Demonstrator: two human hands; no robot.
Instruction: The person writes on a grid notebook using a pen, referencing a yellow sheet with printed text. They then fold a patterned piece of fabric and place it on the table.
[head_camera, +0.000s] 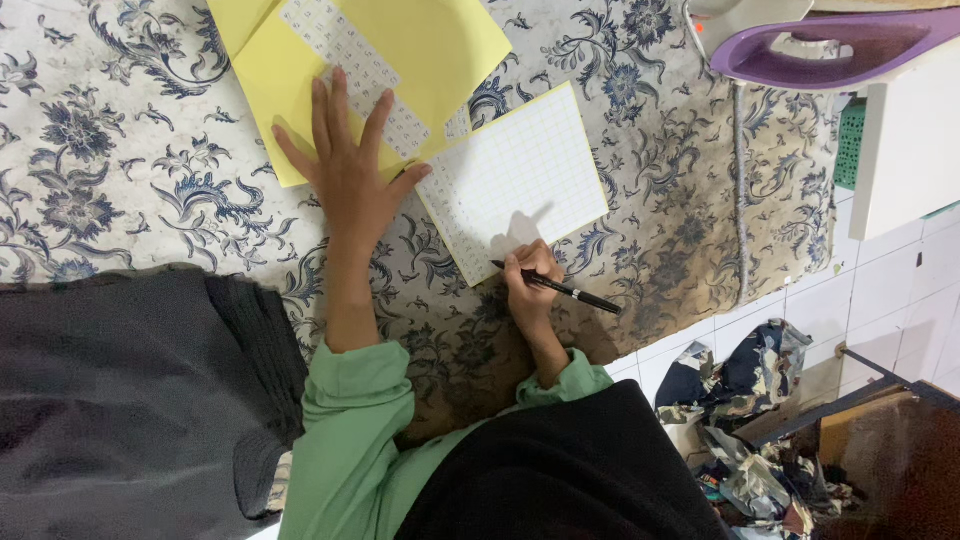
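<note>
both arms wear light green long sleeves (350, 420) with cuffs gathered at the wrists.

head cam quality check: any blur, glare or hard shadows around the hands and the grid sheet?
Head view: sharp at centre, grid lines on the white sheet readable, no glare there. Soft shadow of the right hand and pen falls on the sheet; left hand casts a faint one on the yellow paper. Even, diffuse light. Dark cloth at lower left underexposed, little detail.

Home ironing spot: iron (830, 45); floral cloth (120, 150)
</note>
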